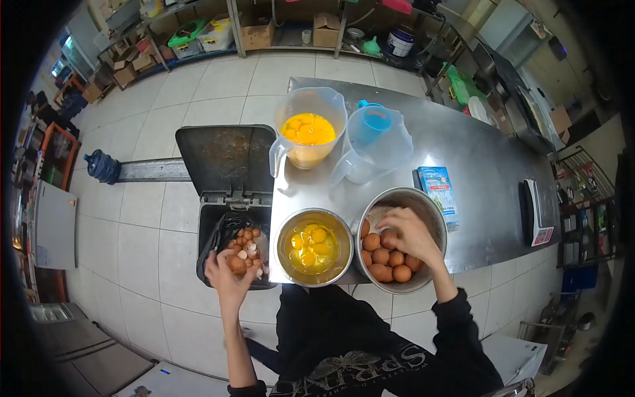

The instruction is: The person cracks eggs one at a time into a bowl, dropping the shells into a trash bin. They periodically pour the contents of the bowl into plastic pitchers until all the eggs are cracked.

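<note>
Kitchen room, pale tiled floor [142, 264], metal shelving at the back. Long stainless-steel surface [486, 165] runs off to the right. Black plastic bin [228, 155], lid up, stands beside its left end. Round grey metal pot [415, 198] at the near edge, brown eggs inside. Translucent plastic jug [336, 106] with orange-yellow yolks, far left corner; second clear plastic jug [376, 157] just beside it, blue plastic cup [374, 124] in its mouth. Round shiny steel bowl [284, 248] left of the pot, cracked eggs in it.

Right hand [411, 235] in the pot, fingers curled over a brown egg; can't tell if gripped. Left hand [228, 278] over the bin, half open, fingers apart around brown shell; hold can't be told. Blue-and-white carton [435, 185] behind the pot. Brown eggs [380, 256] in a pile; broken brown eggshells [248, 234] in the bin.
</note>
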`<state>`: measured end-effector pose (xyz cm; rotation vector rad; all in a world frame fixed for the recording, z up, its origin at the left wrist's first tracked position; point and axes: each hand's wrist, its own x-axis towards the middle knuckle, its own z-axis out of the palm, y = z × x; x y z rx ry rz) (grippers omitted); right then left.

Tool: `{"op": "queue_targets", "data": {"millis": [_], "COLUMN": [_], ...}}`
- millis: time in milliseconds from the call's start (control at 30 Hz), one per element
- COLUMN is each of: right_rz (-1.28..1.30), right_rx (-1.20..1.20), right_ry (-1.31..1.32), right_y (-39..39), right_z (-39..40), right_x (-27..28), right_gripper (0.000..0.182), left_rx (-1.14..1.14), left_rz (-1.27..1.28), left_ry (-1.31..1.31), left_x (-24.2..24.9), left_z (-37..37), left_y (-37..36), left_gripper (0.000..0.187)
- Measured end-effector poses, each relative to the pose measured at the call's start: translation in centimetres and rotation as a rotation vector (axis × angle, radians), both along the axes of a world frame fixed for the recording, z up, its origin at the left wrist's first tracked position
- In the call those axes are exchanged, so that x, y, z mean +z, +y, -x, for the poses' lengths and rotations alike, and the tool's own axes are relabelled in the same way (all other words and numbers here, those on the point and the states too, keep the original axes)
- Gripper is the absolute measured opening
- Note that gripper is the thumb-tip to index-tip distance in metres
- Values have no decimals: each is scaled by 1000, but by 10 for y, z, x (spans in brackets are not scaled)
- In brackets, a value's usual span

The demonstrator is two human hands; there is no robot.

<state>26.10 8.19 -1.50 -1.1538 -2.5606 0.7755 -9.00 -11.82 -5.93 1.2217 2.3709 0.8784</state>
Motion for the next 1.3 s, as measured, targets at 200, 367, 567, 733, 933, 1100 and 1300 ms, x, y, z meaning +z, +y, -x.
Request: {"op": "queue_targets", "data": {"millis": [200, 367, 567, 733, 933, 1100, 1300], "right_rz": [289, 310, 426, 1331, -130, -93, 790], "right_rx": [-101, -176, -311, -423, -27, 78, -131], "right_ry": [78, -74, 86, 1178, 383, 283, 678], "right_y": [13, 22, 16, -4, -17, -16, -17], "right_z": [19, 24, 23, 14, 59, 66, 95], "right_x": [-51, -98, -87, -7, 5, 3, 27], "right_gripper": [60, 69, 65, 44, 35, 33, 35], "left_rx": [142, 128, 111, 238, 116, -184, -488], "left_rz": [-125, -205, -247, -365, -437, -451, -405], "left_ry": [-10, -42, -83, -270, -460, -579, -509], "left_x": [-5, -13, -13, -24, -5, 30, 67], "left_z": [7, 0, -12, -1, -35, -73, -94], "left_y": [17, 30, 30, 24, 60, 89, 102], "left_gripper": [50, 39, 35, 31, 29, 27, 48]}}
